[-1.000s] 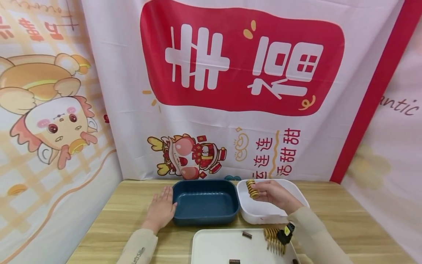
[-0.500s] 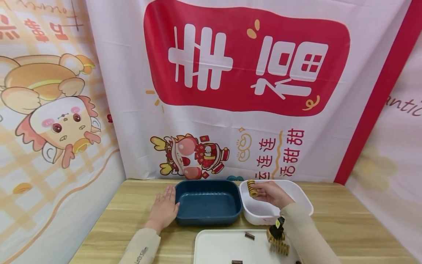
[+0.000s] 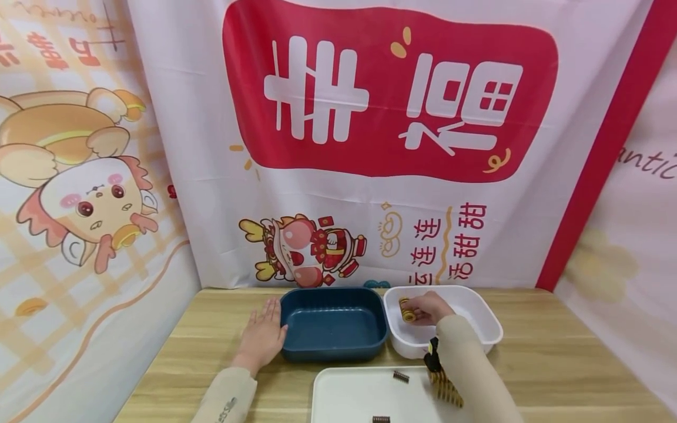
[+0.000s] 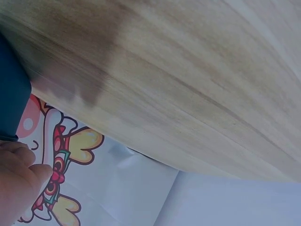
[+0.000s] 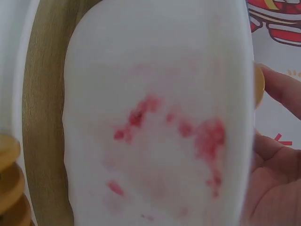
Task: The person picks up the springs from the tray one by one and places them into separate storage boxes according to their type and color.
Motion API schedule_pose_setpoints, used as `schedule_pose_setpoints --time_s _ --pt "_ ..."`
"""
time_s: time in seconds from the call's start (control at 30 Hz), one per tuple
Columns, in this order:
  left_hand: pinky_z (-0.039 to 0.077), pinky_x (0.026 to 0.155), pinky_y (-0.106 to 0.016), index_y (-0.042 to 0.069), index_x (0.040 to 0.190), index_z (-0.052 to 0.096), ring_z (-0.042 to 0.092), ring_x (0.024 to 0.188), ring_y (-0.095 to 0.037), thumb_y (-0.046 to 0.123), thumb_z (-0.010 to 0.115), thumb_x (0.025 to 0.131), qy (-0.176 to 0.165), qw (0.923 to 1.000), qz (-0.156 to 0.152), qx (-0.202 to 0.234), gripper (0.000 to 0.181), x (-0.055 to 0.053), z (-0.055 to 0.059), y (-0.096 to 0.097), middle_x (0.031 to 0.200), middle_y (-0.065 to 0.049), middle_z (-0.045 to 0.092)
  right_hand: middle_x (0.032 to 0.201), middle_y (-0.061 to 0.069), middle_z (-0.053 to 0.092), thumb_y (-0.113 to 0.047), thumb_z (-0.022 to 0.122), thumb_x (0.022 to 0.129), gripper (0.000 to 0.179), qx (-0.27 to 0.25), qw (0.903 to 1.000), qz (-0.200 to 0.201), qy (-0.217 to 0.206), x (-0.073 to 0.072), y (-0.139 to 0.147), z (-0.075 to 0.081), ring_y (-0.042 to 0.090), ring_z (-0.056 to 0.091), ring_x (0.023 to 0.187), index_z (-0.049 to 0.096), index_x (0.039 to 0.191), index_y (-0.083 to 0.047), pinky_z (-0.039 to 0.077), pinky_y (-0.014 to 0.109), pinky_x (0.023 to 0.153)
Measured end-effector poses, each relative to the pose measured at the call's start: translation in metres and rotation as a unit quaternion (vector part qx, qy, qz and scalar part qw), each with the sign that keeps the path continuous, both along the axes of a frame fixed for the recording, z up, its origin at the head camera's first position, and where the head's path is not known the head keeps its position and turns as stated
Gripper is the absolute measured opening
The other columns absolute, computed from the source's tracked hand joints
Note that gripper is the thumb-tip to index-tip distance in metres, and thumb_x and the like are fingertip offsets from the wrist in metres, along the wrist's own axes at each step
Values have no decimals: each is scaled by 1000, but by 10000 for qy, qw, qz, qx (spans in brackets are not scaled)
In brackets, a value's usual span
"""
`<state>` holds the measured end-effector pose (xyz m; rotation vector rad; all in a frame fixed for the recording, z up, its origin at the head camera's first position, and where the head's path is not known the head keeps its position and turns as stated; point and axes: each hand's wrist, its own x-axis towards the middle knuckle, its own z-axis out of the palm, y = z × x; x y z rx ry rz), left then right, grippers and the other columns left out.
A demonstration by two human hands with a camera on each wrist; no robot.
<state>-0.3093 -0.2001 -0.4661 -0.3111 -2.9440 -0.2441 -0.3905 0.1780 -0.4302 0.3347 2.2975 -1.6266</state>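
Observation:
My right hand (image 3: 429, 308) pinches a yellow coil spring (image 3: 406, 310) inside the white bin (image 3: 478, 311), below its rim. In the right wrist view, the bin's red-smudged wall (image 5: 155, 61) hides most of the spring, leaving a yellow edge and part of the hand (image 5: 280, 165). My left hand (image 3: 262, 335) lies with straight fingers against the left side of the dark blue bin (image 3: 333, 329). The left wrist view catches only some fingers (image 4: 21, 181) by that bin's wall (image 4: 11, 89).
In front of the bins lies a cream tray (image 3: 349, 393), cut off by the lower frame edge. It bears larger yellow springs (image 3: 446, 389), partly behind my right forearm, a small dark spring (image 3: 401, 376) and another dark spring (image 3: 381, 419). A printed cloth (image 3: 344, 235) hangs behind the table.
My right hand has lowered the yellow spring from above the white bin's rim into the bin. My left hand keeps its place against the blue bin.

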Motion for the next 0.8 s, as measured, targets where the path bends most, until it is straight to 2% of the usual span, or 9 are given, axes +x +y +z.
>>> schedule_pose_setpoints --time_s 0.13,0.27,0.33,0.47,0.7,0.8 --pt "16 111 -56 -14 143 28 21 140 -40 28 44 100 -11 10000 21 25 62 1 1 0 150 -28 26 84 13 56 -9 72 82 37 458 9989 6 -31 -1 -5 -2 19 58 70 54 108 10 57 35 71" --pt "15 112 -56 -13 143 27 20 141 -39 29 43 100 -82 10000 30 14 62 1 1 -1 151 -27 24 82 13 56 -8 73 79 32 1126 9934 204 128 2 -12 -7 20 58 67 55 100 8 57 34 66" --pt "15 112 -56 -13 143 27 20 141 -39 28 43 100 -89 10000 26 11 62 1 2 -1 151 -27 24 78 13 55 -9 74 77 30 1737 9832 446 334 4 -16 -8 20 57 65 55 93 6 55 32 60" --pt "15 112 -56 -14 143 27 20 140 -39 28 43 100 -37 10000 31 52 62 1 1 -1 150 -28 25 74 12 55 -12 76 74 28 2816 9534 818 710 8 -24 -9 23 55 64 57 87 5 49 30 55" --pt "14 112 -56 -13 144 26 19 141 -39 29 42 100 -70 10000 42 18 63 -1 -3 -2 151 -27 24 70 10 56 -13 74 76 20 3425 9274 1034 1094 12 -33 -15 23 53 65 60 79 1 46 33 61" --pt "15 112 -56 -13 143 27 20 140 -39 29 43 100 -42 10000 34 45 62 -2 -4 -2 151 -27 25 69 9 56 -14 73 78 19 3551 9209 1103 1169 12 -35 -17 24 53 64 60 77 0 46 34 61"
